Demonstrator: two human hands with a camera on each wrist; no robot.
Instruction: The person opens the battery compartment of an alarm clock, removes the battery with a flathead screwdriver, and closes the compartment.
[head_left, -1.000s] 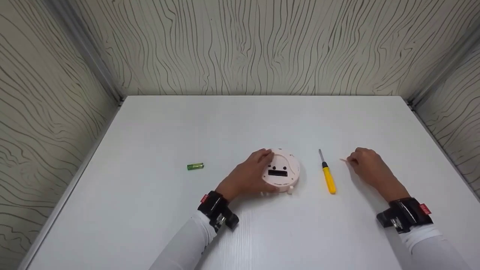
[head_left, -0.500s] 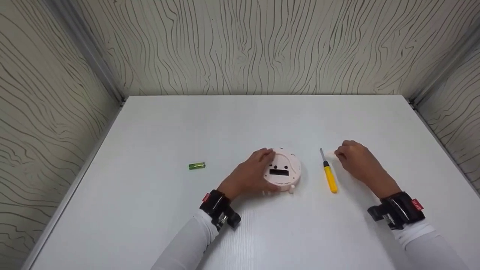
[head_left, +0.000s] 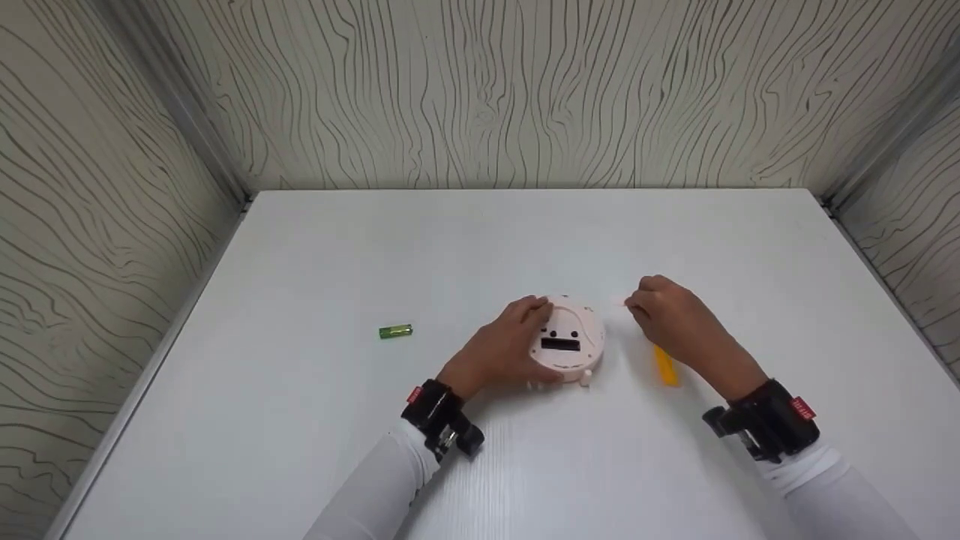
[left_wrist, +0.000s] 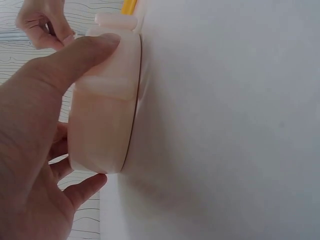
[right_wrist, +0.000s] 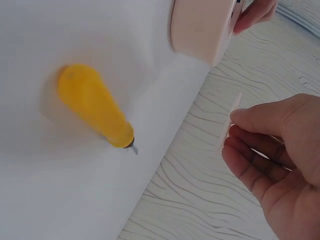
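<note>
A round pale pink clock [head_left: 590, 341] lies back up on the white table, its dark battery slot uncovered. My left hand [head_left: 499, 349] grips it from the left; in the left wrist view the thumb [left_wrist: 95, 50] lies on the clock's side [left_wrist: 102, 125]. Right of the clock, above the table, my right hand [head_left: 675, 319] pinches a thin pale pink battery cover [right_wrist: 235, 104] between thumb and fingers. Below that hand lies a screwdriver [head_left: 666, 367] with a yellow handle; its shaft is hidden in the head view but its tip shows in the right wrist view.
A green battery [head_left: 396, 331] lies on the table [head_left: 322, 420] to the left of the left hand. Wood-grain patterned panels [head_left: 480, 97] stand behind the table and at both sides.
My right hand has moved left with the battery cover, from right of the screwdriver to over it, nearer the clock. The left hand keeps its grip on the clock.
</note>
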